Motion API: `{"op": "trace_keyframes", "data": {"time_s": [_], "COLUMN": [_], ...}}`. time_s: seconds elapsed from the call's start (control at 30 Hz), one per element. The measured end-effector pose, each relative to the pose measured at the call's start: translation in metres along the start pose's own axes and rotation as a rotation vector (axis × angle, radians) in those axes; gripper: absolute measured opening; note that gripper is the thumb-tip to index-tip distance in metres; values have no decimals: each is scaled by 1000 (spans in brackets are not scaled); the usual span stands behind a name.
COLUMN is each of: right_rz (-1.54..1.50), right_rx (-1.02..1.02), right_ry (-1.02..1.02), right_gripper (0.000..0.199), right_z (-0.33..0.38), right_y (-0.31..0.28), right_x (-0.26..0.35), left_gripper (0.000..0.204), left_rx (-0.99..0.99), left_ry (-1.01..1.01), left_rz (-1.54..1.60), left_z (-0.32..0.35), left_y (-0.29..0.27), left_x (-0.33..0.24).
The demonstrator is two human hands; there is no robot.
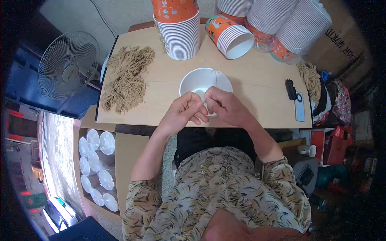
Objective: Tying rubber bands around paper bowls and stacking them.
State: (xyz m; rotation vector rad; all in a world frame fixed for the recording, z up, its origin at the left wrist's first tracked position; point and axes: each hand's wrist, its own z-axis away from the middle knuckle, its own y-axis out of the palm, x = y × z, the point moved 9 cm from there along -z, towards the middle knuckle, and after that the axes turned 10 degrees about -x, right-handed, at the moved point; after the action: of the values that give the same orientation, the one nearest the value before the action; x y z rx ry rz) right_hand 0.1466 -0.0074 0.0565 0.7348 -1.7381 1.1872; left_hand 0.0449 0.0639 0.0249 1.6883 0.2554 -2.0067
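A white paper bucket (187, 82) stands at the near middle of the table, its mouth facing up. A thin cord (217, 74) hangs at its far right rim. Both hands meet over the near side of the bucket. My left hand (181, 111) is pinched at thumb and index, with the other fingers loosely stretched. Curled closed beside it is my right hand (226, 106), its fingertips close to the left ones. Whatever lies between the fingertips is too small to make out.
Tan cord bundles (126, 80) lie at the table's left. Stacked paper buckets (179, 38) stand at the back, near a tipped orange stack (235, 38). A phone (299, 108) and a black object (291, 89) lie right. A fan (69, 72) and a carton of clear plastic items (106, 180) are left.
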Motion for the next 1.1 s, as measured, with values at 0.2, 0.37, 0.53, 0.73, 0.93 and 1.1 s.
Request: {"op": "trace_keyframes", "data": {"time_s": [0.2,0.37,0.53,0.73,0.93,1.1], "right_rz": [-16,-25,-63,29,-49,-48], "right_rx": [-77,-95,-121,-132,-124,-131], "right_ry": [-55,-67,-66,-54,6,-41], "right_gripper": [9,9,7,7,9,8], "right_z": [3,5,6,6,7,6], "right_y": [-15,-19,-18,-22,-25,-28], "right_x": [7,2,-9,-1,-8,-4], "left_gripper": [27,31,29,24,21,21], "left_rx": [17,35,6,-8,-51,-32], "left_ry": [-23,-48,-52,-62,-45,-74], "left_rz": [25,-15,-78,-57,9,-14], "left_z": [-5,-7,-10,-10,-11,-9], "left_y": [0,-1,-3,-2,-4,-3], "left_x": [11,14,16,16,14,13]}}
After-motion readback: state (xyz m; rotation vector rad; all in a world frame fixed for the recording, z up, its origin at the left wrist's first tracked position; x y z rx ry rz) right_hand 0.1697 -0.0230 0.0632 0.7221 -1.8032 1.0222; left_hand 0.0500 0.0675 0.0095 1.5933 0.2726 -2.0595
